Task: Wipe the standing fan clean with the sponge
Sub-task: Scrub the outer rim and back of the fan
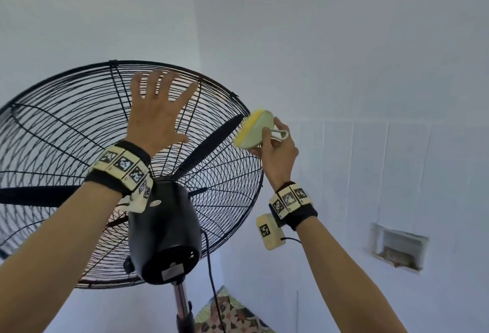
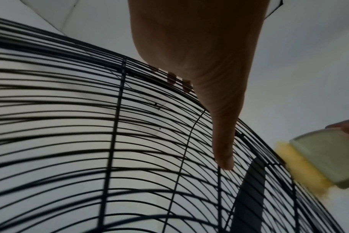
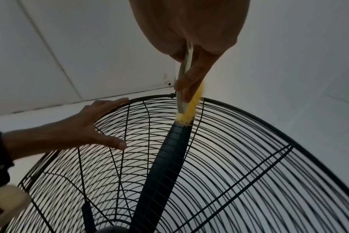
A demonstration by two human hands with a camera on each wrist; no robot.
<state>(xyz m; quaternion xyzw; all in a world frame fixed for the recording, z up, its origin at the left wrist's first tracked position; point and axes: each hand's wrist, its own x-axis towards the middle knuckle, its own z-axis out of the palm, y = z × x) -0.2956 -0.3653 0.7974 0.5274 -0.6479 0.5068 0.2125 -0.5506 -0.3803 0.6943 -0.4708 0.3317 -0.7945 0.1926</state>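
Observation:
The black standing fan fills the left of the head view, seen from behind, with its wire cage and motor housing. My left hand lies flat with fingers spread on the cage's upper back; its thumb rests on the wires. My right hand grips a pale green holder with a yellow sponge. The yellow face touches the cage's right rim, over a black blade.
White walls meet in a corner behind the fan. Tiled wall with a small recessed opening is at the right. The metal pole and power cord drop below the motor. A patterned cloth lies low behind.

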